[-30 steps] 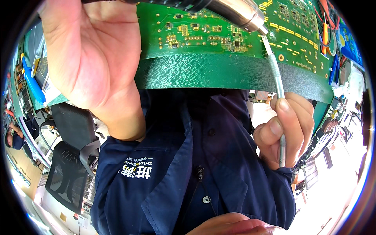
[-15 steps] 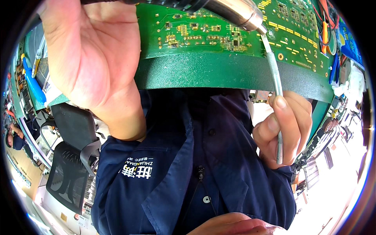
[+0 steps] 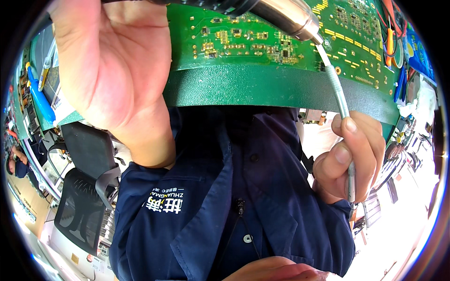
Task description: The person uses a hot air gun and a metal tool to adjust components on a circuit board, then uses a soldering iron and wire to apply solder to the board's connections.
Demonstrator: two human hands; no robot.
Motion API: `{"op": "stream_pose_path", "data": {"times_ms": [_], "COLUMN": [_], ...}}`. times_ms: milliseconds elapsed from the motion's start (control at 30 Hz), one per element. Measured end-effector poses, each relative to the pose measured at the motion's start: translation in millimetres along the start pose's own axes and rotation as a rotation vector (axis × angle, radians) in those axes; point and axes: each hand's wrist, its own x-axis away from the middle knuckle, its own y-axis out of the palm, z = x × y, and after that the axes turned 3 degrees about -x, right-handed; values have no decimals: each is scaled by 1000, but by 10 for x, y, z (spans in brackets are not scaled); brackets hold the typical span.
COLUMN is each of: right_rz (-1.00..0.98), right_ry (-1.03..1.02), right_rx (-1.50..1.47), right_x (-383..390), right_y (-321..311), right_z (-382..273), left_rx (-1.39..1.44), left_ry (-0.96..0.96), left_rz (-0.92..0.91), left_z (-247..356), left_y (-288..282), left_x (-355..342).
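A green circuit board (image 3: pixel 255 51) with gold pads and small chips lies on the table. My left hand (image 3: pixel 124 65), at the upper left with the palm showing, is closed around the black handle of a hot air gun (image 3: pixel 286 18). Its fingertips are cut off by the top edge. The gun's metal nozzle points down and right at the board. My right hand (image 3: pixel 354 157) pinches a slim silver craft knife (image 3: pixel 338 91) with a knurled grip, between thumb and fingers. The knife's tip lies right by the nozzle, over the board; whether it touches is unclear.
The green table edge (image 3: pixel 234 86) curves in front of my body. Blue-handled tools (image 3: pixel 41 100) lie at the left, and an orange-handled tool (image 3: pixel 389 44) with cables sits at the right. A black mesh chair (image 3: pixel 84 206) stands at lower left; another person (image 3: pixel 19 164) is farther off.
My right hand and the knife have shifted right and slightly down. The nozzle has moved slightly right and down, while the board also appears slightly lower and farther right.
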Motion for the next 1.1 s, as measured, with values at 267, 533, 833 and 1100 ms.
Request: {"op": "stream_pose_path", "data": {"times_ms": [267, 533, 833, 1100], "right_rz": [-70, -92, -45, -4], "right_ry": [24, 49, 54, 46], "right_rx": [-16, -34, -85, -128], "right_x": [-16, -34, 35, 113], "right_y": [-77, -91, -23, 27], "right_z": [17, 12, 67, 119], "left_rx": [-3, -3, 7, -1], "left_ry": [2, -3, -21, -21], "left_rz": [15, 24, 23, 26], "left_z": [38, 78, -31, 59], "left_y": [-52, -120, -82, -186], "left_x": [3, 19, 11, 14]}}
